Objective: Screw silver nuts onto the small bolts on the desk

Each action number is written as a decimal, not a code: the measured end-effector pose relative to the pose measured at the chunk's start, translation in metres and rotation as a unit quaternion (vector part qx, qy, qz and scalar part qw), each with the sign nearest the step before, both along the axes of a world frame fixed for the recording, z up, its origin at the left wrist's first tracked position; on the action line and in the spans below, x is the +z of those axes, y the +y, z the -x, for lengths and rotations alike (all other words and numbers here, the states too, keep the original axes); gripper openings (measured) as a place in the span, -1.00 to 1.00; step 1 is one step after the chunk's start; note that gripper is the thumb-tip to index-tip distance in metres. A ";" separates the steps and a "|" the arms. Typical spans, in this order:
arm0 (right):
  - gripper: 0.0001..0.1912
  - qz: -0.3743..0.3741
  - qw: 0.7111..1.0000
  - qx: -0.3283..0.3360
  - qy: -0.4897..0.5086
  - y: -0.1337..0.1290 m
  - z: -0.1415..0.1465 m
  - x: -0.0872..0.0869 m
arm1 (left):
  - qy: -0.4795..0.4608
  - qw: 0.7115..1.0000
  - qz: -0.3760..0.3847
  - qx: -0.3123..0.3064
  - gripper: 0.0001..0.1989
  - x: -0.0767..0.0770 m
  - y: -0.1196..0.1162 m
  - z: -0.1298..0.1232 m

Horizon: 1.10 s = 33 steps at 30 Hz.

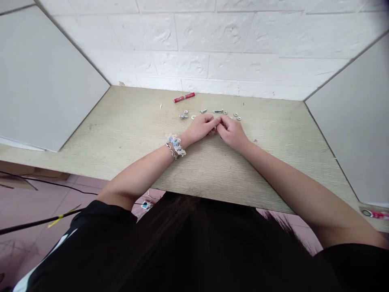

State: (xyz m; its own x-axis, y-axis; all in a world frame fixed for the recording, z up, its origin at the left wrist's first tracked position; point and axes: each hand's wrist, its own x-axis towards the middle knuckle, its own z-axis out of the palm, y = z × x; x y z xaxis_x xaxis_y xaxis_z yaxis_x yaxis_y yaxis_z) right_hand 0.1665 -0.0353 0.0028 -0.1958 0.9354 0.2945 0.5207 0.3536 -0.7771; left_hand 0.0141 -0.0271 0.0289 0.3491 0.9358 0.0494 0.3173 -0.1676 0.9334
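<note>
My left hand and my right hand meet at the fingertips above the middle of the table. Both are closed, fingers curled and pressed together; whatever they pinch is hidden behind the fingers. Just beyond them lies loose hardware: a bolt, a second bolt, and a nut. Left of my left hand sit a metal fastener and a washer. Beyond my right hand are a nut, another nut and a small nut.
A red marker-like tube lies toward the white brick wall. Grey panels bound the table on both sides. A red cylindrical object is at the far right. Cables run below the left edge.
</note>
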 end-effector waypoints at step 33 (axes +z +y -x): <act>-0.37 -0.045 0.995 0.065 0.057 0.005 -0.004 -0.010 | -0.110 0.993 0.049 0.005 -0.59 -0.003 0.005 0.001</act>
State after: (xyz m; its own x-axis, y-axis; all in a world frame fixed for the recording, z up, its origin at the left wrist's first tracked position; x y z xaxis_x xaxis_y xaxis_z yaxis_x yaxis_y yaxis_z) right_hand 0.1702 -0.0303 -0.0074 -0.2743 0.8726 0.4041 0.3753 0.4841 -0.7905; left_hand 0.0133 -0.0220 0.0257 0.3304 0.9433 0.0315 0.1062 -0.0703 0.9919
